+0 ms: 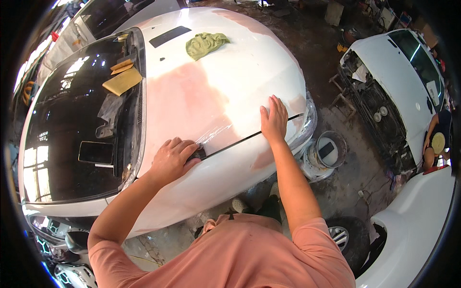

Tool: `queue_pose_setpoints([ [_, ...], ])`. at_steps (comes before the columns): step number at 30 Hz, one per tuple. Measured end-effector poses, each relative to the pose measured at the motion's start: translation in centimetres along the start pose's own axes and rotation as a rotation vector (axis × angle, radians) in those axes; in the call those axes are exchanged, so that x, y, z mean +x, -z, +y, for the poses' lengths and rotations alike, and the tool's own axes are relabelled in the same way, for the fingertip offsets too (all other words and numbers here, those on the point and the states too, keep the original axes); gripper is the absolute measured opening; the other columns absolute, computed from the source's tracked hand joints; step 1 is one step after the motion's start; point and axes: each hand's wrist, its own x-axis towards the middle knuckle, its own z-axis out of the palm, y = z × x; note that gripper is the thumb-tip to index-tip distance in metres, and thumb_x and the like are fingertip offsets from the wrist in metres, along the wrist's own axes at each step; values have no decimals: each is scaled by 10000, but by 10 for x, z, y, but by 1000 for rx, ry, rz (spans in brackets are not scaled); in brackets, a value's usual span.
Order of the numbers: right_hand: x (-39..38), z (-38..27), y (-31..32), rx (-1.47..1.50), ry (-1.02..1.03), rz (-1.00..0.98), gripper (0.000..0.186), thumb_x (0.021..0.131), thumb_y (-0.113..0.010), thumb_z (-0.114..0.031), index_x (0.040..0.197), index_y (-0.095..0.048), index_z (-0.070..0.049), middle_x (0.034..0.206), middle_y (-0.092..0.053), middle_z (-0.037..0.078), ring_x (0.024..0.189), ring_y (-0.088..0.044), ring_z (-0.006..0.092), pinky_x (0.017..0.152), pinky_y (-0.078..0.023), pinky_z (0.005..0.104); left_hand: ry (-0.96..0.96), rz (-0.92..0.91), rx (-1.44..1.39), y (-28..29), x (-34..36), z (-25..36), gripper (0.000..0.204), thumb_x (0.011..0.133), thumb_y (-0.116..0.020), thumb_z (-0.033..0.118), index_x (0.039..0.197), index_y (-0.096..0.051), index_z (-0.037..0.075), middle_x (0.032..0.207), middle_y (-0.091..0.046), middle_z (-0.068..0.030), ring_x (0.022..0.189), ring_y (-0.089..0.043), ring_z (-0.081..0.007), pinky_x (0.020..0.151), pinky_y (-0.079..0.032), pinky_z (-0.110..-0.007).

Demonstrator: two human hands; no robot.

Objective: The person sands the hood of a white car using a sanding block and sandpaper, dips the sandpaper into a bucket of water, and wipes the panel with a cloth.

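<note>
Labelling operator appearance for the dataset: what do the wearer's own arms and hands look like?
Left hand and right hand are both bare: no gloves. Short, plain salmon-pink sleeves, matching the top, leave both forearms uncovered. No watch, bracelet or cable shows on either arm.

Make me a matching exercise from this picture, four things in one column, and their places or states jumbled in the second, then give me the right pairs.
Column one:
1. Green fabric cloth
2. Black rectangular phone
3. Bare left hand
4. Bare right hand

Column two:
A. On the dark glass windshield
B. Open, fingers extended
C. Crumpled on the white hood
D. Curled over a small dark block

Pairs: 1-C; 2-A; 3-D; 4-B
</note>
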Motion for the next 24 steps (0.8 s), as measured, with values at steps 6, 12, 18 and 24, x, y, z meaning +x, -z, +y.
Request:
queue_pose_setpoints([
  [6, 3, -11, -3, 52, -7, -30, 562, 1061, -564, -352, 1470, -540, 31, 1571, -521, 201, 1501, -417, 385, 1268, -272, 515, 30, 42, 134, -43, 103, 9, 359, 951, -742, 322, 1211, -665, 87, 1181, -718, -91, 1102, -654, -310, 980, -541, -440],
  [12, 0, 1, 0, 0, -8, -3, 566, 1063, -561, -357, 1470, -534, 35, 1569, -518, 203, 1493, -424, 379, 1271, -268, 513, 64, -8, 54, -16, 27, 7, 365, 967, -719, 343, 1218, -667, 83, 1210, -719, -93, 1134, -655, -312, 1007, -533, -449],
  [18, 0, -10, -4, 49, 35, -5, 557, 1061, -561, -353, 1459, -541, 36, 1564, -521, 203, 1494, -421, 380, 1269, -269, 516, -22, 45, 80, -39, 89, -1, 338, 954, -737, 333, 1183, -677, 92, 1171, -717, -82, 1122, -653, -302, 992, -535, -457],
  [24, 2, -2, -1, 13, -4, -20, 554, 1062, -555, -354, 1459, -546, 33, 1577, -510, 205, 1505, -410, 383, 1271, -263, 517, -83, 4, 19, -28, 59, -3, 367, 933, -754, 335, 1192, -670, 88, 1165, -714, -77, 1113, -656, -297, 982, -542, -461],
])
